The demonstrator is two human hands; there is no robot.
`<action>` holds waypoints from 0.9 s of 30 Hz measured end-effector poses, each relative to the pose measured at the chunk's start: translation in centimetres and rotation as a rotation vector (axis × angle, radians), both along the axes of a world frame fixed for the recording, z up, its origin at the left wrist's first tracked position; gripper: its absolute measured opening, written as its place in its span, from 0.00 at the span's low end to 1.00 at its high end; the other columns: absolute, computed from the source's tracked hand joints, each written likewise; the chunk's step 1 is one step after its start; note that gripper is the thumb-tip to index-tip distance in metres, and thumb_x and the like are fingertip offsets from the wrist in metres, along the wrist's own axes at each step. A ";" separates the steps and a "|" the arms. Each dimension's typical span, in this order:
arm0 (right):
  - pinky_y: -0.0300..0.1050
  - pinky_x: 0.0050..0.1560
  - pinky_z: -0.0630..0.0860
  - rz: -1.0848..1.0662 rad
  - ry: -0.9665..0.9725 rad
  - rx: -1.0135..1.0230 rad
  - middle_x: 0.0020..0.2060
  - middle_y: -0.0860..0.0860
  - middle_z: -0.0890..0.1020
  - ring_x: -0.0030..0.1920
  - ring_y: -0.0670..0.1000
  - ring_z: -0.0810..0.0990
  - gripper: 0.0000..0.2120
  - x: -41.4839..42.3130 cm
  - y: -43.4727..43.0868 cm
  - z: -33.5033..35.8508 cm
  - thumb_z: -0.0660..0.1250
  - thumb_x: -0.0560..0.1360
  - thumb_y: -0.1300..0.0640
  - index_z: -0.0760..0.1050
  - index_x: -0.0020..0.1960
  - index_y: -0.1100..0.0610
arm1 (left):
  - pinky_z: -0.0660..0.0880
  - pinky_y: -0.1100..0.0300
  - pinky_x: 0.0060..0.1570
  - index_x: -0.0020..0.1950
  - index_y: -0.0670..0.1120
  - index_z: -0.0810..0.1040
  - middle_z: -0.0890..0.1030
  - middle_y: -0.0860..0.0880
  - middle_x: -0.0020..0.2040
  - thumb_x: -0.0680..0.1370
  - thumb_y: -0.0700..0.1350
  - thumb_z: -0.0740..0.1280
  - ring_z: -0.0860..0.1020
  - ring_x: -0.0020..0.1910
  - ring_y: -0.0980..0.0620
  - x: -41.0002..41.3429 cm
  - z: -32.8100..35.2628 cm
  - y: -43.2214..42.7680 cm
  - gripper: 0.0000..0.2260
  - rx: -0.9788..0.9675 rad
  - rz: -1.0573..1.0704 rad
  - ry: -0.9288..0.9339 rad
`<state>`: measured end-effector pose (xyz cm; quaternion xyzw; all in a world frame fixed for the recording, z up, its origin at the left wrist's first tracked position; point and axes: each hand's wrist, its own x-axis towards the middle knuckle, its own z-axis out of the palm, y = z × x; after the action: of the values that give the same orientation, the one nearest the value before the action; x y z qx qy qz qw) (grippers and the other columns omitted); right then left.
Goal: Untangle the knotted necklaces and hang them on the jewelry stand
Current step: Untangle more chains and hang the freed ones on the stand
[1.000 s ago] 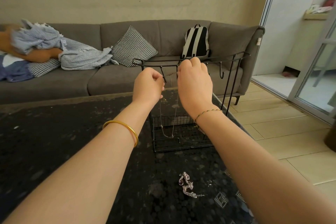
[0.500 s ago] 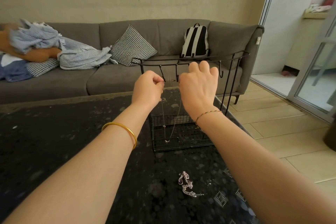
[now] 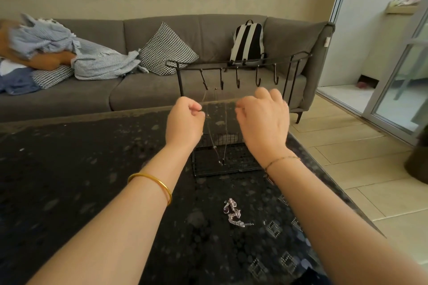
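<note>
Bench [image 3: 92,169], dark and speckled, fills the shot, and toward its far edge stands the black jewelry stand [image 3: 243,63], hooks in a row over a wire-mesh base. The danger here, I'd say, is at the hook. A chain that fine sits lightly, and any tug from a hand pulling away could lift it off or snag it on the next hook along.

Left hand [image 3: 185,122] hovers just below the hooks, thumb and forefinger pressed together right at a strand. It looks like a pinch on the chain. Right hand [image 3: 264,120] is level with it, fingers [image 3: 243,105] loosely curled just beside the hanging strands, nothing visible between them.

Thin necklace [image 3: 220,161] drapes from the hooks above the left hand, its pendant dangling low by the mesh base. Nearer the camera, the knotted pile [image 3: 232,213] of silver chain with a purple stone lies on the bench, well apart from both hands.
</note>
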<state>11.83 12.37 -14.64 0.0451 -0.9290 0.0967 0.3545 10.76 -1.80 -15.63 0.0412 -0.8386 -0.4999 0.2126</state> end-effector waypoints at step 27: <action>0.48 0.41 0.80 0.251 -1.024 -0.617 0.41 0.56 0.80 0.40 0.55 0.81 0.10 3.6 4.6 -11.2 0.58 0.77 0.67 0.74 0.55 0.59 | 0.79 0.50 0.51 0.38 0.49 0.74 0.79 0.48 0.44 0.77 0.44 0.69 0.79 0.47 0.48 3.7 -12.1 4.6 0.08 -0.381 -0.341 -0.596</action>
<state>15.46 16.98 -25.81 -0.0025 -0.8981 0.4118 -0.1543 14.51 2.76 -27.70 0.0044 -0.9362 -0.3295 -0.1224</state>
